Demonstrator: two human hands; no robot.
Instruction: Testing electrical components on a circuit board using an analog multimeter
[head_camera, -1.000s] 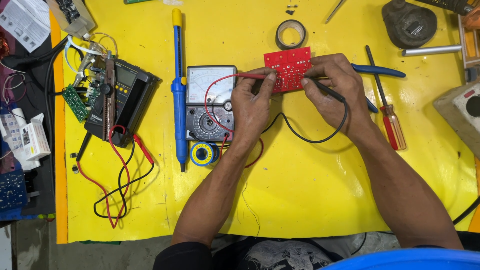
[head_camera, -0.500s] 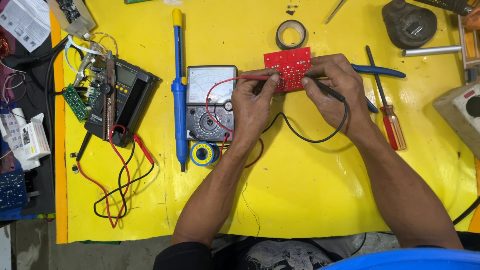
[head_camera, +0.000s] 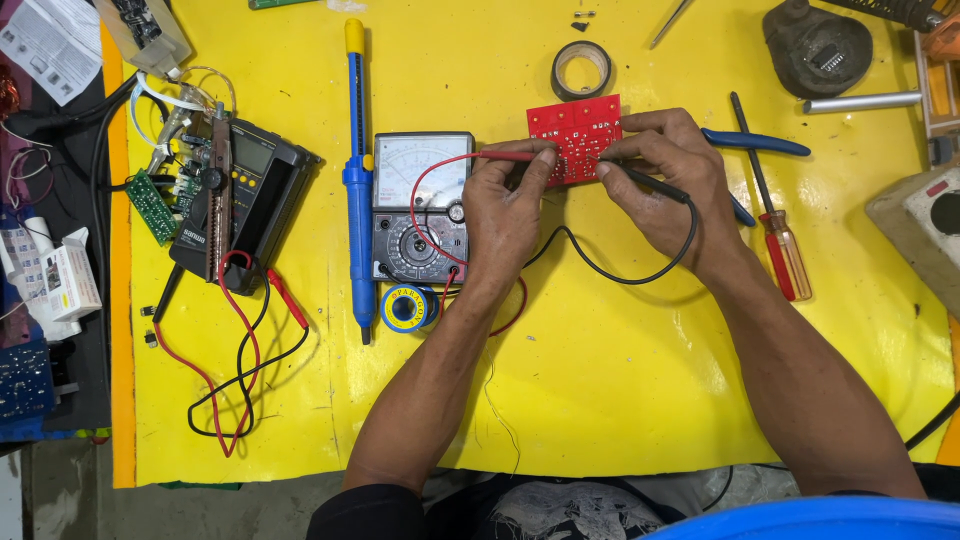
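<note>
Two hands meet over one small red board (head_camera: 576, 138) on the yellow mat (head_camera: 620, 400). The left hand (head_camera: 505, 215) pinches a red probe (head_camera: 505, 156), lying flat and pointing right. The right hand (head_camera: 672, 185) pinches a black probe (head_camera: 650, 183), pointing left. Both tips touch the board, which lies just past the fingers, beside the meter (head_camera: 420, 205).

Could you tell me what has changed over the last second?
Nothing visibly changed: the left hand still holds the red probe and the right hand the black probe against the red circuit board, with the analog multimeter unmoved.
</note>
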